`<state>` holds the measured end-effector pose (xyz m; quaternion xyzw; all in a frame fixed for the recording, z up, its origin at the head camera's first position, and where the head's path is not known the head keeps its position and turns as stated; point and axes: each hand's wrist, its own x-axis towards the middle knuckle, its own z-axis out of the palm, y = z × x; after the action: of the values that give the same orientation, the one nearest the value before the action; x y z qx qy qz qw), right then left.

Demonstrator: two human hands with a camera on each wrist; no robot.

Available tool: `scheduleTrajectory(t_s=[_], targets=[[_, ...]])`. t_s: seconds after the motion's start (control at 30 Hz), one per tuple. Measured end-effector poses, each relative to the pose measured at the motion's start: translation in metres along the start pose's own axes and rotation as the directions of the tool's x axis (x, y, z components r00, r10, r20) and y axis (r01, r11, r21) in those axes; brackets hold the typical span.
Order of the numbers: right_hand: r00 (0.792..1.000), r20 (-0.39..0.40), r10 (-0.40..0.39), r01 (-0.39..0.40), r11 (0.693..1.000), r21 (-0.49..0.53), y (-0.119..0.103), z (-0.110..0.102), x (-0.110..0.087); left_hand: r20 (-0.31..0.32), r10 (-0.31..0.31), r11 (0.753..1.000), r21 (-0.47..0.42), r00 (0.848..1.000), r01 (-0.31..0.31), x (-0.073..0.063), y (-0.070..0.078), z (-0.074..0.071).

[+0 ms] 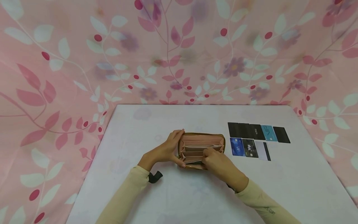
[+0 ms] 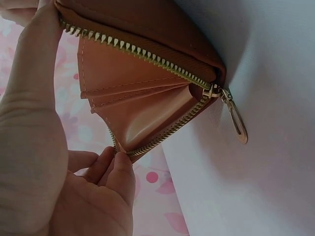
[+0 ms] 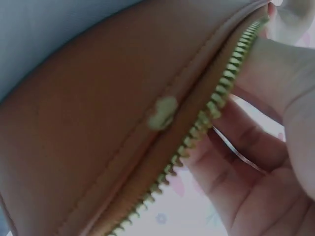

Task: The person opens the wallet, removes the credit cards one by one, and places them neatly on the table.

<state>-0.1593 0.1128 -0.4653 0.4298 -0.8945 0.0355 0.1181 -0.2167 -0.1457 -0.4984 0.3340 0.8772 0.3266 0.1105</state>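
A brown zip-around wallet [image 1: 202, 138] stands open on the table, its pleated compartments facing up. My left hand [image 1: 167, 148] grips the wallet's left end, fingers at the far edge and thumb at the near one. In the left wrist view the brass zipper [image 2: 142, 53] and its hanging pull [image 2: 236, 118] show below that grip. My right hand [image 1: 219, 163] reaches into the wallet's right side with curled fingers. Between those fingers the right wrist view shows the thin pale edge of a card [image 3: 238, 151]; most of it is hidden. A dark and white edge [image 1: 193, 162] shows in the near compartment.
Right of the wallet lie two rows of cards: several black cards [image 1: 243, 130] and a light blue one [image 1: 268, 133] behind, then a blue card [image 1: 237, 147], a black Vip card [image 1: 250, 148] and a white striped card [image 1: 262, 151]. Floral cloth [image 1: 179, 53] hangs behind the white table [image 1: 134, 124].
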Motion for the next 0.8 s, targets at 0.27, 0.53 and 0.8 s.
scheduleTrajectory(t_s=[0.27, 0.53, 0.8], targets=[[0.993, 0.006, 0.116, -0.116, 0.993, -0.014, -0.0058, -0.0009, 0.0022, -0.006, 0.004, 1.0, -0.001, 1.0, -0.004, -0.0004, 0.0013, 0.0], [0.985, 0.02, 0.174, -0.174, 0.985, 0.02, -0.0081, -0.0021, 0.0066, -0.018, 0.009, 1.0, -0.005, 1.0, -0.009, -0.0014, 0.0013, -0.0006], [0.993, -0.014, 0.115, -0.114, 0.992, 0.049, -0.0038, -0.0015, 0.0061, -0.013, 0.005, 1.0, 0.008, 1.0, -0.005, -0.0011, 0.0005, 0.0]])
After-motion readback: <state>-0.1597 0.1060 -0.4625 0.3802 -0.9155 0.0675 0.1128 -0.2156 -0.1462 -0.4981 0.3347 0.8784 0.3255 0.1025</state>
